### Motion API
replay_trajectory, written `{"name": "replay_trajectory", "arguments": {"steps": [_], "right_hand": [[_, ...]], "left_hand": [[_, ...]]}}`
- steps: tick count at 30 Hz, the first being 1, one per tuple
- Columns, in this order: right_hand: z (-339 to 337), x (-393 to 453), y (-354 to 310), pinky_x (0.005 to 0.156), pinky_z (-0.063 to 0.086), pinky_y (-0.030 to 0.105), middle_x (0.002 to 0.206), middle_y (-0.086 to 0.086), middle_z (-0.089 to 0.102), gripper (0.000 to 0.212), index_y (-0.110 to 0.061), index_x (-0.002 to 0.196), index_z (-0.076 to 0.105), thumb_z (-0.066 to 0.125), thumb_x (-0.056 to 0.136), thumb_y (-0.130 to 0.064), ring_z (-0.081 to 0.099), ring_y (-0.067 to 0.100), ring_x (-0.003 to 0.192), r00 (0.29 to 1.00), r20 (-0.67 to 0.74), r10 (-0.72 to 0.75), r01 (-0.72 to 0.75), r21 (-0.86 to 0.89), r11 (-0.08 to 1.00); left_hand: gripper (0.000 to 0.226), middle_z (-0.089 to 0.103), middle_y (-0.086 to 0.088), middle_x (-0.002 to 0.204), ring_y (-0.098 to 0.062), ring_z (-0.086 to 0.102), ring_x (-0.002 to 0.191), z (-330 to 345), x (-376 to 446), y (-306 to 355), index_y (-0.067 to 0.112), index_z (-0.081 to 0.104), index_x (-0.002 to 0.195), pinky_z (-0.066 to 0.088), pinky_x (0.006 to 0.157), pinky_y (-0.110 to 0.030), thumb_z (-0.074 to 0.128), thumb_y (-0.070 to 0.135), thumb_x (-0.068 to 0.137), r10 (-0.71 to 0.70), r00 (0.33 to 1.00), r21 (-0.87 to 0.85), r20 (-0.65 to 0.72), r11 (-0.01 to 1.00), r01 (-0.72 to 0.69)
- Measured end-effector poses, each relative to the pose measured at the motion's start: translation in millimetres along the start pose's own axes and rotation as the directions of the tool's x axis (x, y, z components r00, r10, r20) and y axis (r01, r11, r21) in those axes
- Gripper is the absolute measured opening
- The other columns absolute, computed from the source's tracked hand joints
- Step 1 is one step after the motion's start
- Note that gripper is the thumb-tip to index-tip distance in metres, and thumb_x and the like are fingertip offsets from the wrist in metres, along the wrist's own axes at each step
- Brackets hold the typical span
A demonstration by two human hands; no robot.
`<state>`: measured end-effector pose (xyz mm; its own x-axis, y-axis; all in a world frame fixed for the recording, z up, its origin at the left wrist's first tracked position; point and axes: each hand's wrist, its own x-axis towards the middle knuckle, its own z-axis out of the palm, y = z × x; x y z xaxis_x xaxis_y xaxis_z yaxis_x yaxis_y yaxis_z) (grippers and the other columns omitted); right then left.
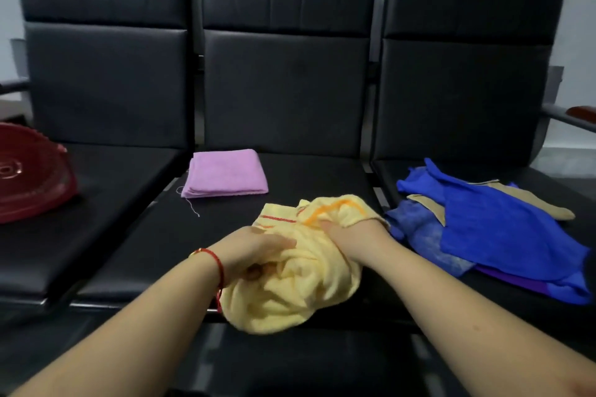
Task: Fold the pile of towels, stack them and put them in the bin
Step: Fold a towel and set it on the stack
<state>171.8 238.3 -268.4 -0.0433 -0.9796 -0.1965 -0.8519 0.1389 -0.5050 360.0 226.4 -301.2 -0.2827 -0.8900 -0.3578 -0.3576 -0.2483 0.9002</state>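
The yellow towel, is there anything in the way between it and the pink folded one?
Nothing visible. The yellow towel, held by the left hand and right hand, sits on the same seat as the pink towel, with only bare black cushion between them.

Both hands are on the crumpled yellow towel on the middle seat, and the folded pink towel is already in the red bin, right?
Not quite. The head view shows the folded pink towel lying on the middle seat, not in the red bin. The left hand and right hand are on the crumpled yellow towel.
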Motion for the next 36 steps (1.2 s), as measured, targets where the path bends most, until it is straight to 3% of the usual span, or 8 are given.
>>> {"name": "replay_trajectory", "arguments": {"steps": [6, 15, 20, 24, 27, 30, 33, 36], "right_hand": [[-3, 1, 19, 0.107, 0.033, 0.030, 0.141, -0.001, 0.046, 0.051, -0.020, 0.140, 0.045, 0.043, 0.096, -0.046, 0.043, 0.020, 0.129, 1.000, 0.002, -0.010, 0.010, 0.021, 1.000], [-27, -21, 55, 0.080, 0.055, 0.031, 0.111, 0.002, 0.063, 0.047, -0.008, 0.129, 0.052, 0.057, 0.093, -0.037, 0.062, 0.017, 0.096, 0.976, 0.196, 0.096, -0.195, 0.589, 0.784], [-26, -26, 54, 0.076, 0.052, 0.032, 0.098, 0.007, 0.072, 0.042, -0.007, 0.110, 0.064, 0.055, 0.091, -0.043, 0.067, 0.020, 0.090, 0.956, 0.293, 0.023, -0.272, 0.854, 0.443], [-37, -41, 48, 0.062, 0.057, 0.026, 0.089, 0.005, 0.074, 0.048, -0.010, 0.098, 0.067, 0.081, 0.059, -0.034, 0.072, 0.015, 0.077, 0.927, 0.355, -0.121, -0.183, 0.710, 0.680], [-41, -48, 50, 0.074, 0.058, 0.034, 0.104, 0.004, 0.067, 0.067, -0.019, 0.105, 0.059, 0.092, 0.048, -0.033, 0.068, 0.021, 0.094, 0.884, 0.468, 0.006, -0.078, 0.134, 0.988], [-38, -44, 55, 0.059, 0.052, 0.031, 0.098, 0.002, 0.058, 0.052, -0.029, 0.099, 0.052, 0.083, 0.060, -0.044, 0.060, 0.020, 0.079, 0.945, 0.319, 0.076, -0.014, -0.192, 0.981], [-33, -37, 66, 0.059, 0.047, 0.025, 0.095, 0.005, 0.063, 0.030, -0.022, 0.102, 0.056, 0.073, 0.080, -0.032, 0.058, 0.016, 0.075, 0.970, 0.236, 0.056, -0.085, 0.116, 0.990], [-34, -24, 73, 0.079, 0.055, 0.039, 0.102, 0.012, 0.068, 0.030, -0.006, 0.117, 0.058, 0.063, 0.089, -0.016, 0.066, 0.023, 0.088, 0.996, 0.034, 0.084, -0.081, 0.755, 0.651]], "left_hand": [[0.013, 0.067, -0.003, 0.076, -0.011, 0.061, 0.064, -3, -15, 0, 0.011, 0.070, 0.081, 0.049, 0.059, -0.020, 0.077, 0.012, 0.070, -0.078, 0.946, 0.057, 0.315, 0.996, 0.063], [0.022, 0.067, -0.003, 0.082, -0.014, 0.059, 0.074, -21, -20, -5, 0.013, 0.067, 0.086, 0.044, 0.064, -0.027, 0.055, 0.030, 0.093, 0.274, 0.866, 0.350, -0.418, 0.928, -0.125], [0.024, 0.069, -0.010, 0.104, -0.024, 0.064, 0.096, -32, -22, -6, 0.012, 0.064, 0.110, 0.052, 0.079, -0.036, 0.044, 0.021, 0.100, 0.143, 0.901, -0.293, -0.410, 0.915, -0.278], [0.022, 0.067, -0.006, 0.108, -0.021, 0.062, 0.099, -34, -27, -2, 0.021, 0.064, 0.104, 0.049, 0.074, -0.034, 0.043, 0.026, 0.100, 0.188, 0.908, -0.288, -0.375, 0.907, -0.307], [0.019, 0.064, -0.001, 0.102, -0.016, 0.059, 0.094, -33, -34, 3, 0.021, 0.063, 0.104, 0.048, 0.071, -0.032, 0.046, 0.027, 0.099, 0.186, 0.895, -0.283, -0.405, 0.906, -0.316], [0.024, 0.064, -0.002, 0.102, -0.015, 0.059, 0.092, -38, -36, 0, 0.017, 0.062, 0.110, 0.049, 0.073, -0.032, 0.050, 0.031, 0.096, 0.188, 0.885, -0.270, -0.425, 0.907, -0.323], [0.029, 0.063, -0.006, 0.106, -0.017, 0.058, 0.094, -42, -37, -3, 0.011, 0.061, 0.112, 0.047, 0.086, -0.034, 0.048, 0.033, 0.097, 0.160, 0.866, -0.295, -0.473, 0.898, -0.326], [0.027, 0.065, -0.004, 0.098, -0.015, 0.061, 0.085, -41, -38, -2, 0.011, 0.060, 0.105, 0.047, 0.078, -0.032, 0.043, 0.031, 0.100, 0.111, 0.900, -0.468, -0.422, 0.823, -0.321]]}}
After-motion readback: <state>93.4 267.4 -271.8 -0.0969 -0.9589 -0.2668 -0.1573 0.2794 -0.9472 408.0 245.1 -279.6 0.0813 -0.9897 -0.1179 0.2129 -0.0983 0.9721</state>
